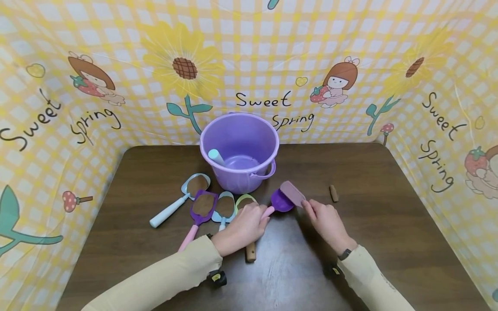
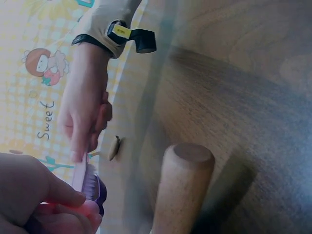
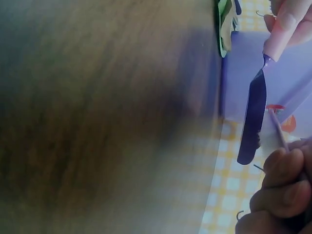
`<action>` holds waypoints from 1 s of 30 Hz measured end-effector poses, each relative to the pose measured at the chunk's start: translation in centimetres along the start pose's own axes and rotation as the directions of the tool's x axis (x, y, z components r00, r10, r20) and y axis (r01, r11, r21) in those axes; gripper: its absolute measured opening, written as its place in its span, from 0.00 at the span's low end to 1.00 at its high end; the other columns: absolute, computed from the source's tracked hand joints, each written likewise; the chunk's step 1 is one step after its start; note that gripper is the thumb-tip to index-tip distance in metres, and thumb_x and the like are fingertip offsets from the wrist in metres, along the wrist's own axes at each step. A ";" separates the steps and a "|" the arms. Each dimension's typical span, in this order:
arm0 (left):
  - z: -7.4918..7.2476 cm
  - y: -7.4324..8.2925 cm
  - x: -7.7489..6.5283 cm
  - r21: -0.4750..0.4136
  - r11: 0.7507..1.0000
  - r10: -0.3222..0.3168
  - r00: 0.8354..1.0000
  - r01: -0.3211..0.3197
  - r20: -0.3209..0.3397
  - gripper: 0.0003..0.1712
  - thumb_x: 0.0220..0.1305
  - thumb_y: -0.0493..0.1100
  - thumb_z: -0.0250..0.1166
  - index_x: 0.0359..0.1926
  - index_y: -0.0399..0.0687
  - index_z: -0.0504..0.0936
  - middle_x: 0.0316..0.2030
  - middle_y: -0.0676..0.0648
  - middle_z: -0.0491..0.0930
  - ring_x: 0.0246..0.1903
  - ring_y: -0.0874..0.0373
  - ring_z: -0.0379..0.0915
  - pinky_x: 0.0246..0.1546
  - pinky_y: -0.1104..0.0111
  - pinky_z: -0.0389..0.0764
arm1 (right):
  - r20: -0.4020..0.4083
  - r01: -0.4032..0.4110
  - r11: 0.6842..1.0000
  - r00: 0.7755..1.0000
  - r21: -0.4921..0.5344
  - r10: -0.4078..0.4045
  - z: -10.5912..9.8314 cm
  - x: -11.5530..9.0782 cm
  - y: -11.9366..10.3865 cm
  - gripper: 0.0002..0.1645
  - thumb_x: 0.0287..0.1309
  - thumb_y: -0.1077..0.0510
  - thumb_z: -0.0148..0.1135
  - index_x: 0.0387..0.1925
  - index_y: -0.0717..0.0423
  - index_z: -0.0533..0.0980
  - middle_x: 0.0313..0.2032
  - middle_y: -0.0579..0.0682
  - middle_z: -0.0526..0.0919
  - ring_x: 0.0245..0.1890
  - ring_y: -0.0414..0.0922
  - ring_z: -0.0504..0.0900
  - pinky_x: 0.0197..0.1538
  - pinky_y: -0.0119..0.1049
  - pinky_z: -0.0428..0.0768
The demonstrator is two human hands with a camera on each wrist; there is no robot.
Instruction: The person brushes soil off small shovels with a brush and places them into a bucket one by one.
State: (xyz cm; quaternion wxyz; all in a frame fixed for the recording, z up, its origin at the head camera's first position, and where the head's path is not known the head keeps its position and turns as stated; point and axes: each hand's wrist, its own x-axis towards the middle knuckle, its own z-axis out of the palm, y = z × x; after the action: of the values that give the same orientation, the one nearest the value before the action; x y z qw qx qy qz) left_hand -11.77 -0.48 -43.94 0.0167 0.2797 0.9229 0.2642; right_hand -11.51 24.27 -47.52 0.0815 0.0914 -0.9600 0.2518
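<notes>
My left hand grips the pink handle of a purple toy shovel, held above the table. A dusty-pink brush is pinched in my right hand, its head overlapping the shovel's scoop. In the left wrist view, pale bristles face the purple scoop. Side-on, the shovel's purple blade appears thin in the right wrist view. Below my left hand lies a green-rimmed shovel with a wooden handle; the hand hides its middle.
A purple bucket stands at the back with a light blue handle inside. Left of my hands lie a light blue shovel, a purple square shovel and a smaller blue shovel. A small brown piece lies right.
</notes>
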 end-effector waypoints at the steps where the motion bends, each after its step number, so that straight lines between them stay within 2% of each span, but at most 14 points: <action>1: 0.0 0.0 0.0 -0.001 1.000 0.001 1.000 -0.001 -0.002 0.13 0.67 0.44 0.56 0.24 0.47 0.74 0.20 0.52 0.67 0.24 0.59 0.66 0.26 0.68 0.71 | -0.010 -0.010 1.000 1.000 0.004 0.010 0.0 0.1 0.0 0.24 0.67 0.46 0.49 0.16 0.49 0.64 0.13 0.40 0.58 0.13 0.39 0.61 0.17 0.32 0.59; 5: 0.1 0.0 -0.2 -0.001 1.000 0.009 1.000 -0.009 -0.008 0.13 0.67 0.45 0.56 0.24 0.48 0.75 0.20 0.53 0.68 0.25 0.58 0.68 0.27 0.66 0.72 | -0.037 -0.072 0.997 0.997 0.039 0.073 -0.2 0.3 0.3 0.26 0.68 0.45 0.47 0.14 0.50 0.63 0.13 0.40 0.58 0.13 0.40 0.60 0.18 0.34 0.59; 10: 0.1 0.1 -0.4 -0.007 1.000 0.008 1.000 -0.008 0.004 0.13 0.65 0.45 0.58 0.23 0.49 0.75 0.20 0.53 0.68 0.25 0.59 0.68 0.27 0.67 0.72 | -0.019 -0.160 0.984 0.987 0.076 0.162 -0.5 0.4 0.9 0.28 0.69 0.43 0.45 0.14 0.50 0.63 0.12 0.41 0.58 0.13 0.41 0.59 0.18 0.35 0.59; 19: 0.3 0.2 -0.6 -0.005 1.000 -0.009 0.999 0.009 0.050 0.08 0.63 0.44 0.61 0.28 0.48 0.78 0.21 0.53 0.69 0.25 0.59 0.68 0.26 0.67 0.73 | 0.010 -0.242 0.966 0.970 0.090 0.242 -0.6 0.5 2.1 0.30 0.69 0.40 0.41 0.14 0.52 0.64 0.11 0.44 0.65 0.13 0.43 0.65 0.19 0.36 0.64; 25: 0.3 0.1 -0.6 -0.018 1.000 -0.008 0.998 0.009 0.057 0.08 0.63 0.43 0.61 0.28 0.48 0.77 0.21 0.53 0.69 0.25 0.59 0.68 0.26 0.67 0.72 | -0.011 -0.271 0.956 0.962 0.114 0.274 -0.9 0.6 2.3 0.30 0.68 0.39 0.41 0.16 0.52 0.66 0.10 0.45 0.70 0.12 0.44 0.69 0.19 0.37 0.66; 27: 0.4 0.0 -0.7 -0.016 1.000 -0.004 0.999 0.005 0.053 0.07 0.63 0.43 0.61 0.28 0.47 0.77 0.21 0.53 0.69 0.25 0.59 0.68 0.26 0.67 0.72 | 0.011 -0.270 0.953 0.962 0.136 0.271 -1.0 0.6 2.0 0.30 0.68 0.39 0.41 0.16 0.52 0.65 0.10 0.45 0.69 0.11 0.43 0.69 0.19 0.37 0.66; 30: 0.5 -0.1 -0.7 -0.004 1.000 -0.004 0.999 0.004 0.043 0.06 0.62 0.43 0.62 0.29 0.47 0.77 0.22 0.52 0.70 0.26 0.59 0.69 0.26 0.66 0.72 | 0.109 -0.249 0.950 0.967 0.188 0.232 -0.8 0.5 1.5 0.30 0.68 0.38 0.41 0.17 0.52 0.66 0.10 0.45 0.68 0.10 0.43 0.69 0.17 0.37 0.66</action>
State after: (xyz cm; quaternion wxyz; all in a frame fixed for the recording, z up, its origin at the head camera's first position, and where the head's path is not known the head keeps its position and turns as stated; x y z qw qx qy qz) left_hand -11.12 -0.64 -44.51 0.0376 0.2833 0.9223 0.2601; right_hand -12.22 25.91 -47.46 -0.0006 -0.0078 -0.9364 0.3508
